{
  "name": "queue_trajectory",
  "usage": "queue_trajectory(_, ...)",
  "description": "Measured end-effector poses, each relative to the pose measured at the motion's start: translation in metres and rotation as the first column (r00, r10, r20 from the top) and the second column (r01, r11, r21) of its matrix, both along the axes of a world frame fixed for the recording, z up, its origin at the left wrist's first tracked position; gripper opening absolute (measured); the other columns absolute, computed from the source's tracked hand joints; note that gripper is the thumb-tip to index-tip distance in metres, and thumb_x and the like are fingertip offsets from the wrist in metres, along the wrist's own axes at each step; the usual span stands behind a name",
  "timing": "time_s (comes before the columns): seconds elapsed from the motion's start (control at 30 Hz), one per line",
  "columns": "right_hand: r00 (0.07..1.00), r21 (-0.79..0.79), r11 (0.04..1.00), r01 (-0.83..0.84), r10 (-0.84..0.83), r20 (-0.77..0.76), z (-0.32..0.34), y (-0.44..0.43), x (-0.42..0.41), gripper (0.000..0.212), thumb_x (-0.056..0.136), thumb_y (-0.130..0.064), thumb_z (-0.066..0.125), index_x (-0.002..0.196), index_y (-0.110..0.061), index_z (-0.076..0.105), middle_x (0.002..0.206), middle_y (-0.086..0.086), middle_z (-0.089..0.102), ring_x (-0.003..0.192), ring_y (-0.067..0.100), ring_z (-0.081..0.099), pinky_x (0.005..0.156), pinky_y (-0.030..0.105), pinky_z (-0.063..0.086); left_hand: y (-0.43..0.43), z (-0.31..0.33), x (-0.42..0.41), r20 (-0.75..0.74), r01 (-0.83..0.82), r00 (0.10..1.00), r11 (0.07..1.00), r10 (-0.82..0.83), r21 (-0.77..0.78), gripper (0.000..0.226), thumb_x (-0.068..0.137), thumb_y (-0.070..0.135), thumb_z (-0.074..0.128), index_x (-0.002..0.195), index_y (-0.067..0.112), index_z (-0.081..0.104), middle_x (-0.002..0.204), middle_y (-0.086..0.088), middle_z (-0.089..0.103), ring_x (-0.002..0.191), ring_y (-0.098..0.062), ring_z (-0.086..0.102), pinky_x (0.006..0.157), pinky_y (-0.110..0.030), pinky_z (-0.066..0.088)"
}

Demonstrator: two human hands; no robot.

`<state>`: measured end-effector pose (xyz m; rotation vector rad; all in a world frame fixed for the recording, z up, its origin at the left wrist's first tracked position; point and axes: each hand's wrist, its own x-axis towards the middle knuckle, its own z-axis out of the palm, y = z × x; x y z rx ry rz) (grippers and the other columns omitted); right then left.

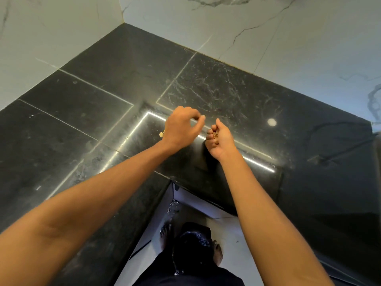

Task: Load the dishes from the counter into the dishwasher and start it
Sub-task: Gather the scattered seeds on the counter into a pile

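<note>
No dish and no dishwasher shows in the head view. Both hands hover over the inner corner of a black marble counter (216, 89). My left hand (181, 125) is palm down, its thumb and fingertips pinched together; I cannot make out anything between them. My right hand (219, 141) is just to its right, cupped palm up, with a small yellowish-brown crumb (215, 136) lying in it. A few more crumbs (162, 133) lie on the counter beside my left wrist.
White veined marble walls (268, 27) close the counter at the back and left. A bright strip of light (257, 162) and a round spot (271, 122) reflect in the stone. Below the counter edge are a pale floor (233, 234) and my bare feet (165, 234).
</note>
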<state>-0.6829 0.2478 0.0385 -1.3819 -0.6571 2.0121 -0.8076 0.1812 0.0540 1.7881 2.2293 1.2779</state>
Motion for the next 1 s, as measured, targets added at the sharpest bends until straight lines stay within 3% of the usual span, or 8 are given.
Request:
queue_trajectory(0.07,0.966,0.168,0.982,-0.082,0.037,0.255,0.002,0.001,-0.002,0.046,0.1,-0.043,0.053,0.062,-0.021,0.042,0.051,-0.004,0.036,0.044,0.012,0.029,0.04,0.025,0.023,-0.013,-0.01,-0.027,-0.032,-0.043,0.999,0.996,0.041,-0.08,0.021,0.087,0.041,0.058,0.089,0.022,0.068,0.09,0.008,0.067,0.087,-0.018,0.057,0.078,-0.033,0.047)
queue_trajectory(0.17,0.67,0.463,0.736,-0.493,-0.018,0.742,0.001,-0.005,-0.01,0.055,0.103,-0.044,0.045,0.056,-0.018,0.034,0.055,0.001,0.037,0.055,0.019,0.036,0.054,0.035,0.025,-0.034,-0.027,-0.06,-0.144,-0.118,0.986,0.968,0.087,-0.22,0.039,0.087,0.048,0.059,0.114,0.021,0.066,0.106,0.003,0.065,0.098,-0.024,0.054,0.086,-0.036,0.046)
queue_trajectory(0.27,0.415,0.44,0.456,-0.774,-0.161,0.896,-0.011,-0.013,-0.016,0.051,0.105,-0.046,0.036,0.067,-0.016,0.05,0.071,0.006,0.059,0.069,0.026,0.052,0.061,0.036,0.033,-0.045,-0.039,-0.069,-0.142,-0.091,0.989,0.937,0.045,-0.337,0.053,0.088,0.055,0.059,0.128,0.02,0.06,0.118,0.001,0.062,0.103,-0.024,0.052,0.091,-0.038,0.045)
queue_trajectory(0.33,0.344,0.409,0.323,-0.853,-0.242,0.907,-0.021,-0.016,-0.024,0.047,0.106,-0.046,0.033,0.082,-0.014,0.058,0.084,0.009,0.067,0.079,0.033,0.061,0.065,0.038,0.04,-0.049,-0.046,-0.072,-0.134,-0.068,0.991,0.926,0.019,-0.371,0.055,0.087,0.057,0.059,0.129,0.022,0.06,0.12,0.004,0.059,0.103,-0.023,0.05,0.091,-0.038,0.044)
queue_trajectory(0.47,0.317,0.378,0.181,-0.908,-0.296,0.901,-0.023,-0.014,-0.028,0.037,0.107,-0.044,0.029,0.09,-0.017,0.047,0.084,0.009,0.067,0.074,0.036,0.063,0.06,0.039,0.042,-0.044,-0.049,-0.065,-0.077,-0.019,0.997,0.951,-0.005,-0.308,0.039,0.089,0.049,0.058,0.115,0.023,0.068,0.105,0.004,0.058,0.094,-0.022,0.051,0.086,-0.04,0.045)
queue_trajectory(0.67,0.267,0.286,0.024,-0.958,-0.297,0.917,-0.022,-0.012,-0.03,0.032,0.108,-0.04,0.032,0.105,-0.013,0.05,0.094,0.012,0.065,0.08,0.038,0.063,0.061,0.04,0.041,-0.035,-0.05,-0.057,-0.053,-0.004,0.999,0.963,-0.01,-0.271,0.019,0.094,0.027,0.062,0.102,0.017,0.076,0.09,0.0,0.058,0.085,-0.023,0.052,0.075,-0.031,0.04)
queue_trajectory(0.8,0.245,0.258,0.012,-0.966,-0.281,0.928,-0.02,-0.012,-0.03,0.035,0.108,-0.04,0.034,0.101,-0.011,0.053,0.096,0.012,0.064,0.083,0.036,0.063,0.062,0.039,0.039,-0.032,-0.05,-0.05,-0.043,-0.015,0.999,0.961,0.004,-0.277,0.021,0.096,0.021,0.059,0.086,0.01,0.073,0.086,-0.004,0.059,0.079,-0.024,0.05,0.071,-0.041,0.046)
queue_trajectory(1.0,0.226,0.242,0.023,-0.97,-0.278,0.933,-0.022,-0.013,-0.032,0.041,0.108,-0.04,0.032,0.094,-0.012,0.057,0.094,0.01,0.063,0.082,0.031,0.062,0.066,0.039,0.042,-0.029,-0.042,-0.049,-0.016,0.007,1.0,0.947,-0.012,-0.32,0.02,0.096,0.021,0.056,0.096,0.012,0.073,0.088,-0.004,0.061,0.083,-0.021,0.054,0.074,-0.035,0.046)
